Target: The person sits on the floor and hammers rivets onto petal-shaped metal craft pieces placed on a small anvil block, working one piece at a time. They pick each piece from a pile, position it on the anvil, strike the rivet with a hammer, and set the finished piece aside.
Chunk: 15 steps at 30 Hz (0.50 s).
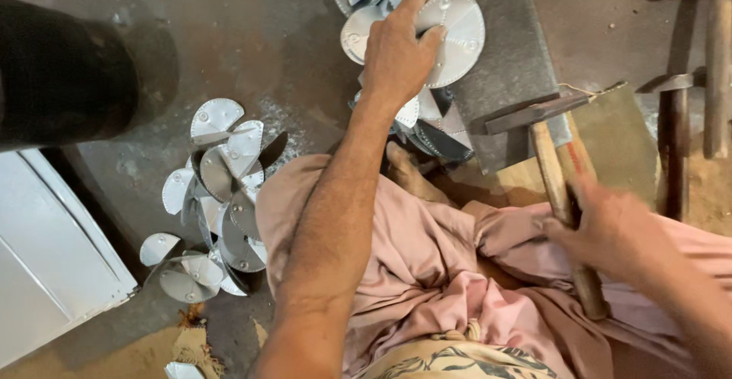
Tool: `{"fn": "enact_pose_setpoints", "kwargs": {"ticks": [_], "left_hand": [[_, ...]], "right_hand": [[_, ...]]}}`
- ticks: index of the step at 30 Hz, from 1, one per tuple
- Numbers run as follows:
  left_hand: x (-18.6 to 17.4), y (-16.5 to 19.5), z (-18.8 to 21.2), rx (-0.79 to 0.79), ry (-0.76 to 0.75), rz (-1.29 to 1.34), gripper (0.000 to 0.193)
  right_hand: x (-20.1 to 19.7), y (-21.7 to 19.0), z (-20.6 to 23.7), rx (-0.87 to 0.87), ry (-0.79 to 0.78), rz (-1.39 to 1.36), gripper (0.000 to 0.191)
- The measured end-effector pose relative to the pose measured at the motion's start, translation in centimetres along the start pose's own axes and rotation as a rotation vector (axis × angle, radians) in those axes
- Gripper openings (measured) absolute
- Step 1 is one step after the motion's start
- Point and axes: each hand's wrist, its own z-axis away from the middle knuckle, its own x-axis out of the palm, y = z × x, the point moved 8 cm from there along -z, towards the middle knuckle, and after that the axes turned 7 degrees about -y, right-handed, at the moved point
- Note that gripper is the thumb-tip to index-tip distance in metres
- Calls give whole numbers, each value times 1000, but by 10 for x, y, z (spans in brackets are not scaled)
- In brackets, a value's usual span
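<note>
Left hand (396, 55) is stretched forward, fingers clamped on a round riveted metal disc (457, 32) held over the dark steel block (511, 66) ahead of the knees. Right hand (602, 230) is closed round the wooden handle of a hammer (553, 158), nearer the body. The hammer's long axis runs away from the person, its head crosswise, lying right of and below the disc.

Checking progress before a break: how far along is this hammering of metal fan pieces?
Looks done: a heap of finished fan pieces lies on the floor by the left arm. In hand: the left hand steadies a riveted fan piece on the dark slab; the right hand grips a hammer. Left: how many remain isn't visible.
</note>
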Motion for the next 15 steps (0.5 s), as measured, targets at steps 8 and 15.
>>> {"fn": "enact_pose_setpoints", "kwargs": {"ticks": [8, 15], "left_hand": [[10, 18, 4, 40, -26, -233, 29], [18, 28, 9, 143, 24, -416, 23]], "right_hand": [[-15, 22, 14, -163, 120, -915, 24], [-70, -13, 13, -151, 602, -275, 25]]}}
